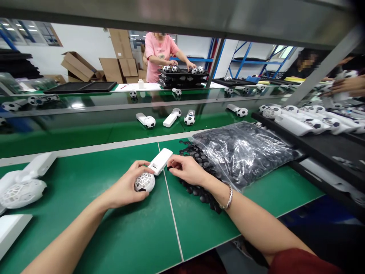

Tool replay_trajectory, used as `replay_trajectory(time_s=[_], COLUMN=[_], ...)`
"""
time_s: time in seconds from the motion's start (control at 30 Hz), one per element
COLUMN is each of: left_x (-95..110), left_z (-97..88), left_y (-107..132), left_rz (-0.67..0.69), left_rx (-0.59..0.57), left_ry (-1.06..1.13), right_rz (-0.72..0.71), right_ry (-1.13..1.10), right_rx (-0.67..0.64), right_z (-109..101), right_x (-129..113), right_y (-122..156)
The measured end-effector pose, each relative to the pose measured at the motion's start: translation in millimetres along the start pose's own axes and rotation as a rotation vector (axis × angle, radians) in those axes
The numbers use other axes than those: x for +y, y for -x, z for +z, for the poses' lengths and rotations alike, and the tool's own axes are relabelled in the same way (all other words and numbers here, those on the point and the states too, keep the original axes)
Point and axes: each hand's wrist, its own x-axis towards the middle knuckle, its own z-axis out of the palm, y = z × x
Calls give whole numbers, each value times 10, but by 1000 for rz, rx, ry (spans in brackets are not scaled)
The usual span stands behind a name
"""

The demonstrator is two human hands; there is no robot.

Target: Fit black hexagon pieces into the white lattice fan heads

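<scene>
My left hand [129,185] is closed round the ball-shaped end of a white plastic housing [145,182], its fingers above and its thumb below. This round end has an open lattice with a black patch at its lower edge, and a flat white handle [162,160] points up and to the right. Just right of the handle, my right hand [185,169] pinches a small black piece [170,167]. Beneath and beside that hand lies a heap of small black pieces [203,194], spilling from a clear plastic bag [242,150] full of them.
More white lattice housings [24,188] lie at the left. Football-patterned units [189,118] sit on the green conveyor [114,133] ahead. At the right, black trays [322,142] hold rows of units. A person in a pink shirt [159,51] handles units across the line; another person's hand [349,85] is far right.
</scene>
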Motion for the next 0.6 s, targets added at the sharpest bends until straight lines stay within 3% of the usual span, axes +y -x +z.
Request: replay_trajectory(time_s=[0.17,0.37,0.43,0.6], left_x=[12,53,60,60], left_z=[-21,-1,-1,22], left_y=[5,9,14,17], left_rz=[24,3,-4,-11], left_rx=[-17,-6,-10,12], left_ry=[33,65,72,61], right_rz=[10,-241,-265,-80], right_ry=[-111,291,308,11], right_rx=[22,115,129,-52], right_z=[50,93,106,153], right_x=[-54,1,16,-26], right_y=[10,18,12,28])
